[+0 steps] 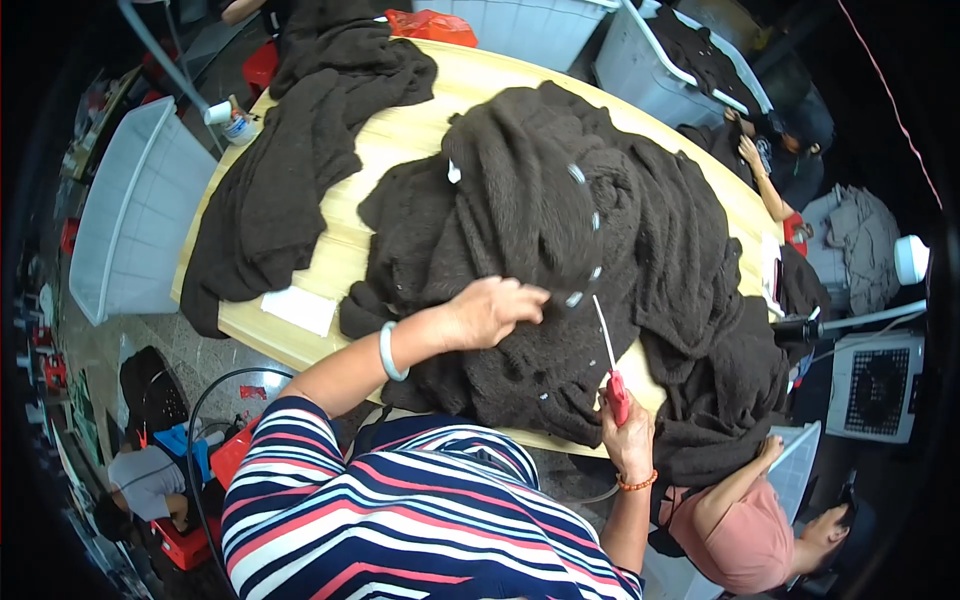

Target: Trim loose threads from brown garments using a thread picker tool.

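Observation:
A large heap of dark brown fuzzy garments [530, 200] lies in front of me, with small pale tags or clips in a row down its middle. My left hand [500, 311] is over the near part of the heap, fingers stretched out and a little blurred; whether they touch the cloth I cannot tell. It holds nothing that I can see. At the table's near edge, my right hand [628, 436] is closed around the red handle of a pair of scissors [617, 385]. Their thin metal blades point away from me toward the pale tags. Part of the handle is hidden in the palm.
The pale wooden table [400, 135] also bears another brown garment [270, 200] on the left and a white paper [299, 310]. White bins [125, 215] surround it. A person in pink [735, 530] is close on my right; another person [790, 150] works at the far right.

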Demonstrator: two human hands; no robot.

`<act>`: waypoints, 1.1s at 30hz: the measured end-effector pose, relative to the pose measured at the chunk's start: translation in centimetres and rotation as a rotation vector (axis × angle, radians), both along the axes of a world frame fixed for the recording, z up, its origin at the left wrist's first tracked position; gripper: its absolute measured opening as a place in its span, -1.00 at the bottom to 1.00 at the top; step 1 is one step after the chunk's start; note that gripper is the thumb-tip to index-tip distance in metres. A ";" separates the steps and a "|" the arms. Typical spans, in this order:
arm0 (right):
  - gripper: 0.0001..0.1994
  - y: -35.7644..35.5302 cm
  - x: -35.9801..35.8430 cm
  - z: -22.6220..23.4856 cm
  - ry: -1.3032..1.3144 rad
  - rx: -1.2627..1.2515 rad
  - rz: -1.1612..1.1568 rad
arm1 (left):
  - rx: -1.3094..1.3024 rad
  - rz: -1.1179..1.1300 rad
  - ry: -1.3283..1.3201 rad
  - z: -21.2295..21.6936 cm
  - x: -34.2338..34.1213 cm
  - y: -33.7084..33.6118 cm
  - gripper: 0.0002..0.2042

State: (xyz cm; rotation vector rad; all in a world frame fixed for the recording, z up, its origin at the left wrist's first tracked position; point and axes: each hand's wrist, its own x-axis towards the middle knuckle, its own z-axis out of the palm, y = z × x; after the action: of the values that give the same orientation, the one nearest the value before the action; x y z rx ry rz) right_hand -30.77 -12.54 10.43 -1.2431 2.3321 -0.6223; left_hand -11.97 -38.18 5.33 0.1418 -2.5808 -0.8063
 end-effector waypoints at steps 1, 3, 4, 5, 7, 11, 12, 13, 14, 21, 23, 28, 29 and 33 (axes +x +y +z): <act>-0.91 0.3 -0.3 0.2 0.027 -0.010 -0.003 | -0.079 0.037 -0.016 -1.7 0.0 1.1 -0.70; -0.88 1.0 -0.6 0.5 0.076 0.003 0.002 | -0.106 0.141 -0.005 -2.4 -0.4 2.0 -0.71; -0.88 1.3 -0.7 0.3 0.071 0.011 -0.021 | -0.057 0.208 0.019 -1.9 -0.7 2.4 -0.71; -0.87 1.4 -0.8 0.2 0.055 0.007 -0.015 | -0.117 0.310 0.054 -1.3 -1.4 2.1 -0.70; -0.86 1.6 -0.9 0.0 0.034 0.005 -0.010 | -0.185 0.415 0.124 -0.1 -2.8 1.4 -0.51; -0.87 1.0 -0.8 -0.1 0.049 0.035 0.038 | -0.226 0.464 0.070 0.0 -5.5 0.3 -0.35; -0.87 0.9 -0.9 -0.1 0.050 0.037 0.032 | -0.264 0.447 0.010 -0.8 -6.1 0.1 -0.37; -0.86 0.9 -0.9 0.1 0.045 0.093 0.063 | -0.265 0.408 0.006 -1.9 -6.3 0.1 -0.48; -0.85 0.9 -0.9 0.3 0.039 0.149 0.094 | -0.261 0.380 0.026 -3.1 -6.5 0.0 -0.66; -0.85 0.9 0.1 2.1 0.071 0.251 0.173 | -0.233 0.326 0.019 -6.8 -5.2 0.2 -0.79; -0.88 0.5 -0.1 2.1 0.051 0.227 0.135 | -0.179 0.288 -0.048 -6.3 -4.6 0.8 -0.56; -0.87 1.0 -0.7 1.7 0.042 0.163 0.151 | -0.092 0.183 -0.234 -2.3 -1.4 1.8 0.14; -0.88 1.6 -0.9 1.4 0.026 0.176 0.127 | -0.105 0.180 -0.297 -1.5 -0.7 2.0 0.18; -0.90 2.8 -1.3 0.0 -0.010 0.212 0.094 | -0.207 0.293 -0.396 -1.7 -0.5 1.9 0.18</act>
State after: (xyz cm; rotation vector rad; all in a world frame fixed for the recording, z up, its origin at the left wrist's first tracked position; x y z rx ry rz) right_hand -32.04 -9.77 10.42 -1.2390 2.2485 -0.3390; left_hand -12.48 -36.31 3.63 0.6581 -2.8898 -0.4328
